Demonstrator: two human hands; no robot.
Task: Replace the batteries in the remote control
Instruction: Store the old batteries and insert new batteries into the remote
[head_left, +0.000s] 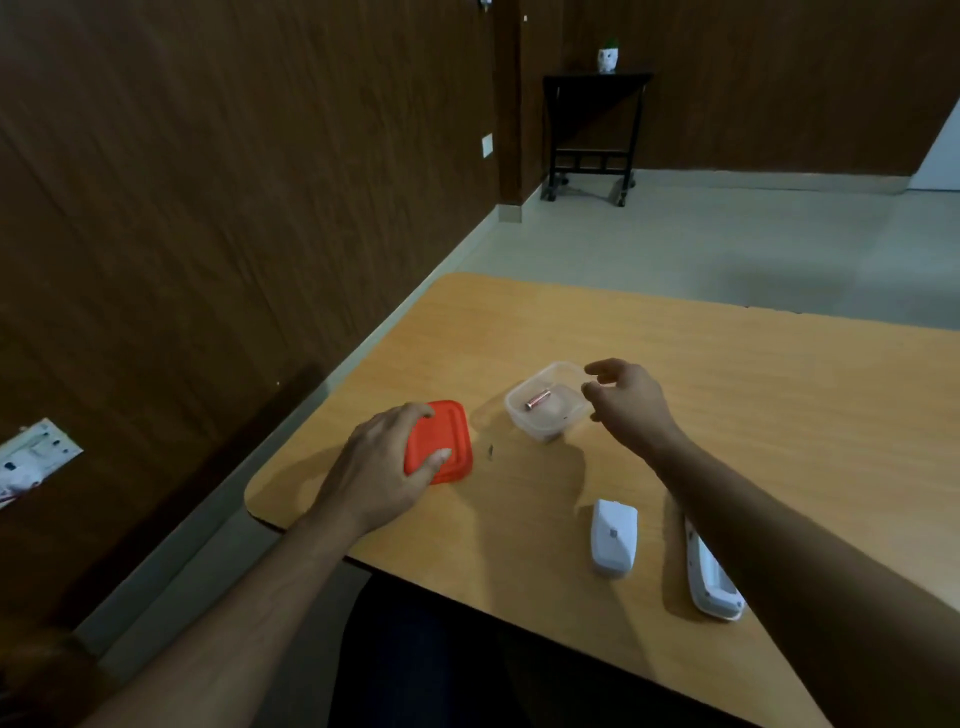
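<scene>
- The remote (711, 582) lies on the bench (753, 415) at the near right, partly hidden under the right forearm, its long axis running away from the person; its open side seems to face up, though the arm covers too much to be sure.
- Its white back cover (614, 536) lies just beside it to the left, apart from it, lying the same way.
- One battery (538, 399) lies inside the clear tub (545, 423) further out on the bench, its long axis slanting up to the right.
- The right hand (631, 402) is the nearer one — it hovers at the tub's right rim, the battery just to its left, wrist bent, fingers loosely curled; the grip is released and holds nothing I can see.
- The left hand (382, 467) rests palm down on the orange lid (441, 441), which lies flat left of the tub — its grip spans the lid's edges.
- Reaching the battery looks like a short move leftward and down into the tub.
</scene>
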